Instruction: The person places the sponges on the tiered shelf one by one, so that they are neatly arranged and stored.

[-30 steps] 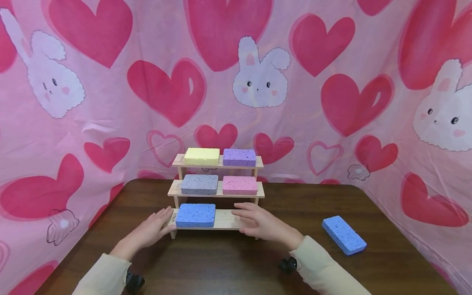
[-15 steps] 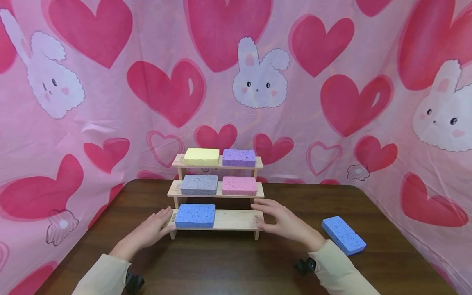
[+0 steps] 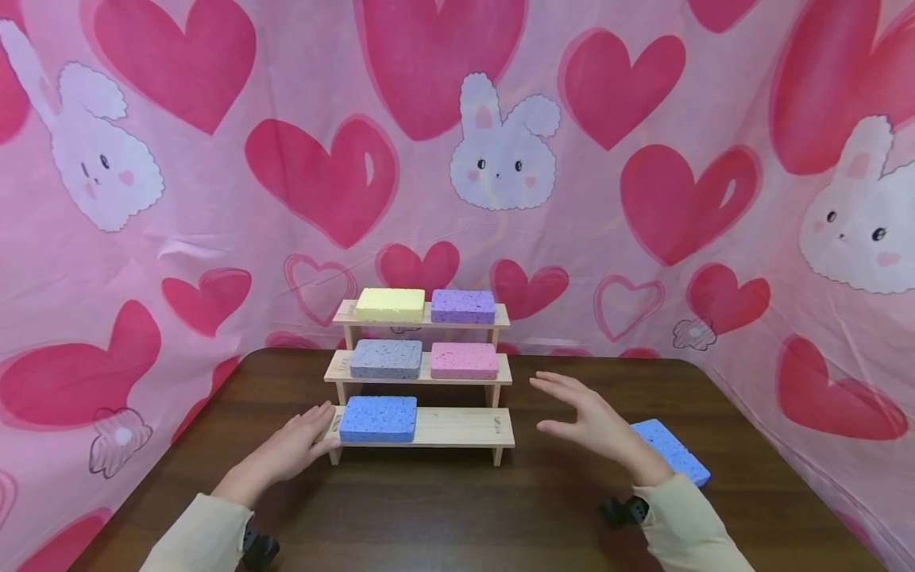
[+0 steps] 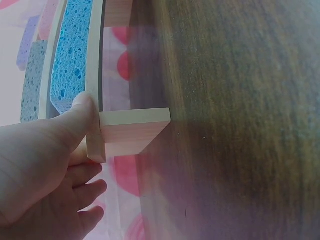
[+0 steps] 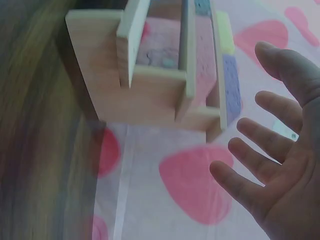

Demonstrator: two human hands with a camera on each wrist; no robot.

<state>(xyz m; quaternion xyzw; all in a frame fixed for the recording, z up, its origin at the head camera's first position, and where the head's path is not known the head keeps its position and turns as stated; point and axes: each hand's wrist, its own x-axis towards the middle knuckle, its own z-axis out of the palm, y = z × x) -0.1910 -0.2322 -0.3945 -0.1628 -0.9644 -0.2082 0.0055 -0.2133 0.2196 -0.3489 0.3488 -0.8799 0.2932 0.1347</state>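
A three-step wooden rack (image 3: 465, 429) stands on the table. At its lowest step's left end, my left hand (image 3: 289, 449) holds the corner, with the thumb over the front edge close by a blue sponge (image 3: 379, 419). In the left wrist view the index finger passes behind the board's end (image 4: 95, 150). My right hand (image 3: 596, 429) is in the air right of the rack, fingers spread and nothing in it. Its wrist partly covers a second blue sponge (image 3: 675, 453) lying on the table.
The middle step carries a grey-blue sponge (image 3: 386, 359) and a pink sponge (image 3: 465, 361). On the top step sit a yellow sponge (image 3: 390, 305) and a purple sponge (image 3: 463, 307). A pink cloth with hearts and rabbits (image 3: 429, 183) hangs behind the brown table (image 3: 429, 524).
My right hand has moved from over the lowest step's right part out to the right, away from the rack. My left hand and the sponges have stayed put.
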